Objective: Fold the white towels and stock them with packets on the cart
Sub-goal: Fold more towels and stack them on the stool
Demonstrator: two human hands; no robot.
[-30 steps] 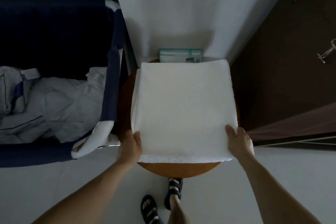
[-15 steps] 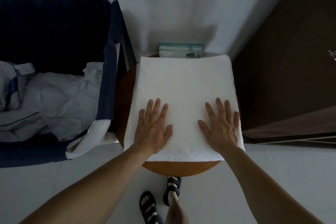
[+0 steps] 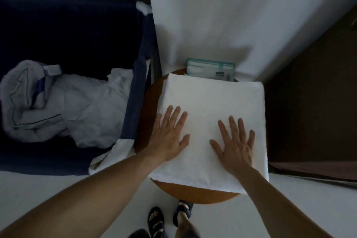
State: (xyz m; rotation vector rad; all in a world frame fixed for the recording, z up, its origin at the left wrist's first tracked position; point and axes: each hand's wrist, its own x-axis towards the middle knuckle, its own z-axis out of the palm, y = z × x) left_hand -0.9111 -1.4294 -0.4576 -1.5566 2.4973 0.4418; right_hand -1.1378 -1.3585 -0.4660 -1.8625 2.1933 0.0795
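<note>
The folded white terry towel (image 3: 210,98) lies flat on the round brown wooden table (image 3: 193,193), nearly square, its slightly longer side running from the table's near edge toward the far edge. Left hand (image 3: 170,133) and right hand (image 3: 235,145) press on its near half, apart, palms down, fingers straight and spread.

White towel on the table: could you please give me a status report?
Hands: left hand, right hand open, flat on white towel. Folded square on round table. Beyond far edge, teal packet.

No text can be read; the print on the teal packet (image 3: 209,68) is too blurred.
</note>
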